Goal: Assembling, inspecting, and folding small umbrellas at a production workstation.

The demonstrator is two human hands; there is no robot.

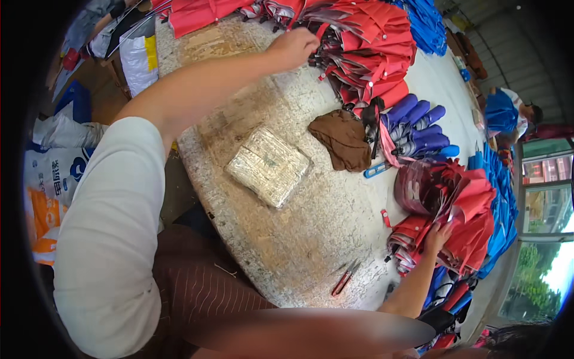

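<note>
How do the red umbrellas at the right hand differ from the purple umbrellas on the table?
The red umbrellas lie fanned in loose folds; the purple umbrellas look narrow and tube-like. The red umbrellas make a bulkier heap than the purple umbrellas. The right hand is at the red umbrellas; neither hand touches the purple umbrellas. Both lie on the table.

left sleeve [113, 221]: white, elbow-length | garment [200, 278]: dark brown, thin pale stripes

Brn cloth [344, 142] nxt to purple brollies [417, 113]; red snips [342, 283] on tbl [323, 221].
</note>
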